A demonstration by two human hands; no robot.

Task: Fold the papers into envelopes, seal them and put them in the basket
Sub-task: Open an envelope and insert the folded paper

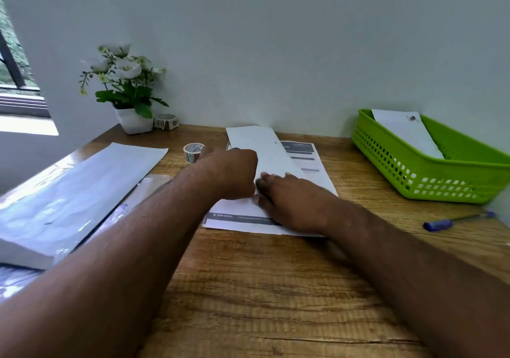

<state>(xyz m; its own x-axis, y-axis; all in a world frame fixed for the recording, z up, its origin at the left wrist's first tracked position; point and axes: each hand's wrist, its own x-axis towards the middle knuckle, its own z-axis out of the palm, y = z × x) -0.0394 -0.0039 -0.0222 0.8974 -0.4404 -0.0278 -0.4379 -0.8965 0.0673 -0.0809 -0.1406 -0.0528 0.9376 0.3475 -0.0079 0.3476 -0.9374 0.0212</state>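
A printed sheet of paper (317, 164) lies on the wooden desk (262, 288), with its left part folded over so the white back (262, 145) faces up. My left hand (234, 173) is a fist and rests on the fold. Beside it, my right hand (292, 200) lies flat on the paper with fingers spread, pressing it down. The green plastic basket (441, 181) stands at the right, with one white envelope (405, 131) leaning inside it. A tape roll (193, 152) stands just left of the paper.
A ream of white paper (69, 192) in clear wrap lies at the left. A potted white flower (127, 90) and a second tape roll (166, 121) stand against the wall. A blue pen (455, 221) lies near the desk's right edge.
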